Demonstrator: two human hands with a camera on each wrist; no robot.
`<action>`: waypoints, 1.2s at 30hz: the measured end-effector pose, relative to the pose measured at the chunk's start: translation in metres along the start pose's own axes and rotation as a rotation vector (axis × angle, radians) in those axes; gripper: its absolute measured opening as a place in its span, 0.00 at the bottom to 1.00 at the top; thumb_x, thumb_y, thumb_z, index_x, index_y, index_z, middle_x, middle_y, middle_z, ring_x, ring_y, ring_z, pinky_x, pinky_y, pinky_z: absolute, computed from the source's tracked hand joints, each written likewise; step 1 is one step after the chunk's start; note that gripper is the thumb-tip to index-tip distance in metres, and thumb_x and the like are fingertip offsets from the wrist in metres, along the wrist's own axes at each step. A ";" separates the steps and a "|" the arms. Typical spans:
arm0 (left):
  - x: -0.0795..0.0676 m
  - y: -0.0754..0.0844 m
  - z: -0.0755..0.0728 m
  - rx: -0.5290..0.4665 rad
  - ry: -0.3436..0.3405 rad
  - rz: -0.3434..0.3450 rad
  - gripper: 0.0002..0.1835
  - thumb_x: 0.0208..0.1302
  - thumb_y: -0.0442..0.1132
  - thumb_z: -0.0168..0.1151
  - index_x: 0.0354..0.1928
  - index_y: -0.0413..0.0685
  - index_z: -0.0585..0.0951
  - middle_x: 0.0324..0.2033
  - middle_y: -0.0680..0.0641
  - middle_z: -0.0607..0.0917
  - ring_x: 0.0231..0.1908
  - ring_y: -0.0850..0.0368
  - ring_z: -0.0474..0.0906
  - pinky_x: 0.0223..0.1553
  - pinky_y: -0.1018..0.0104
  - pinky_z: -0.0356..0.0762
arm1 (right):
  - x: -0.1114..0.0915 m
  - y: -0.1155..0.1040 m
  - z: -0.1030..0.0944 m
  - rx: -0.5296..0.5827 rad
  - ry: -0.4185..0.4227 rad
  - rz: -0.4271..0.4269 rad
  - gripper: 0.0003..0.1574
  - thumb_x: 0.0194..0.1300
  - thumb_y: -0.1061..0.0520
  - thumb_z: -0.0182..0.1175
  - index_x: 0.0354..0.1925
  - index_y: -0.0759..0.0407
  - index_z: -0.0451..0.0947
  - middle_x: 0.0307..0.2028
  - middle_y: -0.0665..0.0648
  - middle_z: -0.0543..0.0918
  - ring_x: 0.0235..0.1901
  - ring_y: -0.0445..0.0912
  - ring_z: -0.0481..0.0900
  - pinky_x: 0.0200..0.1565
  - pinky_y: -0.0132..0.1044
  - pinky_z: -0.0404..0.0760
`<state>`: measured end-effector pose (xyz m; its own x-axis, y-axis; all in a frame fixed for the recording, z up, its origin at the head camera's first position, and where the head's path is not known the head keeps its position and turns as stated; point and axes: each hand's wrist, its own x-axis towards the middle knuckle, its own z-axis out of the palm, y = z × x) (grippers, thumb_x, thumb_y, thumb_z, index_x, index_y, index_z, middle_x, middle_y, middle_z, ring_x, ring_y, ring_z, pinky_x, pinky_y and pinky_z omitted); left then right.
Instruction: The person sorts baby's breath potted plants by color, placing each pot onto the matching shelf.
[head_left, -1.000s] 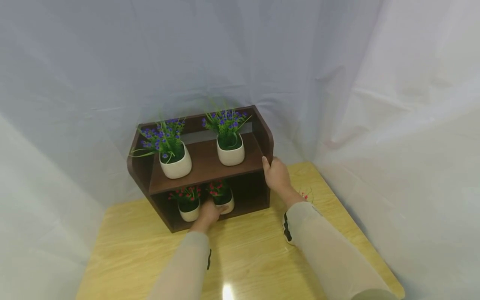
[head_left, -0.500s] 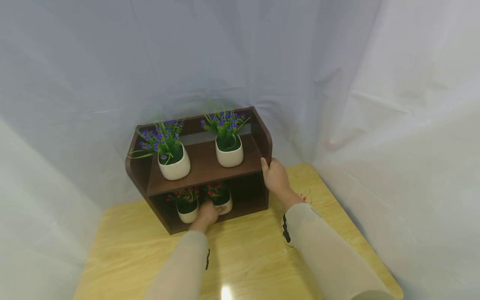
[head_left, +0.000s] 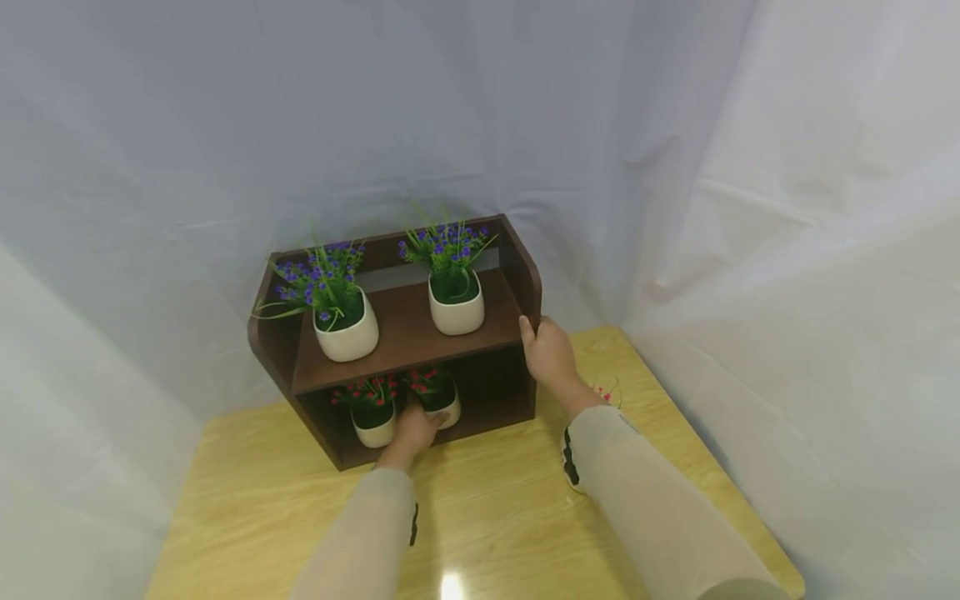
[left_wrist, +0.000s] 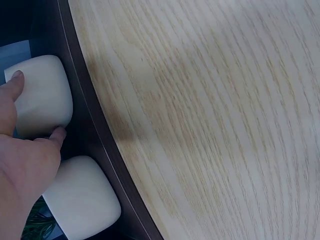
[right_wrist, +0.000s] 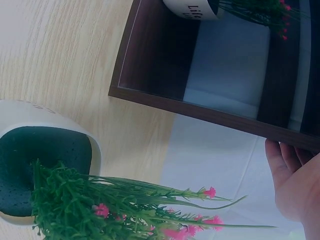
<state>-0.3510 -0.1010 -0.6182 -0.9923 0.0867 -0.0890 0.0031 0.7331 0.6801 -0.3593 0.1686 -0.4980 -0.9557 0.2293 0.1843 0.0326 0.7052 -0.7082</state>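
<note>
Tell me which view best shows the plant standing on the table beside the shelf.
Right wrist: the plant appears large and uncovered, though cut by the frame's edge. Head catches mainly flower tips past the right sleeve; left wrist shows none of it.

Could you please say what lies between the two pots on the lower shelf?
In the head view, the left hand lies between the left pot and the right pot.

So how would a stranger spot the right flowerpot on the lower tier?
On the wooden table, find the dark brown two-tier shelf. On its lower tier, look for the red-flowered white flowerpot further right. Unlike its red-flowered neighbour to the left, it is gripped by the left hand.
</note>
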 end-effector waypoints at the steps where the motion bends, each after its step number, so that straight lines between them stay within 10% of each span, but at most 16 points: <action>1: 0.000 0.000 0.000 -0.003 -0.001 0.000 0.55 0.77 0.48 0.66 0.80 0.16 0.42 0.70 0.14 0.70 0.71 0.22 0.73 0.75 0.36 0.74 | 0.000 0.000 0.000 -0.001 0.002 0.000 0.34 0.88 0.38 0.46 0.47 0.66 0.81 0.44 0.69 0.90 0.49 0.65 0.89 0.51 0.62 0.85; 15: -0.013 -0.011 0.014 -0.078 0.176 0.067 0.51 0.63 0.45 0.76 0.76 0.20 0.60 0.57 0.19 0.83 0.59 0.23 0.83 0.65 0.32 0.82 | 0.001 0.000 0.001 0.002 -0.002 0.006 0.36 0.87 0.37 0.45 0.50 0.69 0.80 0.49 0.73 0.89 0.54 0.69 0.88 0.56 0.64 0.84; 22: -0.006 -0.058 0.061 -0.160 0.395 0.175 0.52 0.63 0.54 0.77 0.80 0.35 0.62 0.66 0.25 0.82 0.63 0.26 0.82 0.66 0.35 0.82 | 0.001 0.001 0.001 0.013 -0.002 0.008 0.36 0.87 0.36 0.44 0.50 0.68 0.81 0.49 0.72 0.90 0.53 0.68 0.88 0.55 0.63 0.85; 29: -0.064 -0.009 0.040 -0.280 0.367 0.047 0.54 0.66 0.46 0.76 0.82 0.27 0.55 0.76 0.21 0.68 0.74 0.20 0.69 0.76 0.29 0.70 | 0.003 0.001 0.001 0.009 0.002 -0.016 0.36 0.87 0.38 0.44 0.50 0.69 0.81 0.50 0.73 0.89 0.54 0.69 0.88 0.56 0.65 0.85; 36: -0.094 -0.006 0.047 -0.307 0.345 0.022 0.52 0.68 0.43 0.75 0.83 0.31 0.55 0.80 0.28 0.67 0.78 0.26 0.67 0.78 0.33 0.69 | 0.002 0.002 0.002 0.015 -0.014 -0.001 0.37 0.87 0.36 0.44 0.53 0.68 0.80 0.50 0.73 0.89 0.54 0.69 0.88 0.56 0.64 0.85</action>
<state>-0.2520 -0.0822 -0.6482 -0.9758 -0.1679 0.1402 0.0396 0.4950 0.8680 -0.3620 0.1696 -0.5005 -0.9599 0.2192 0.1751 0.0277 0.6951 -0.7184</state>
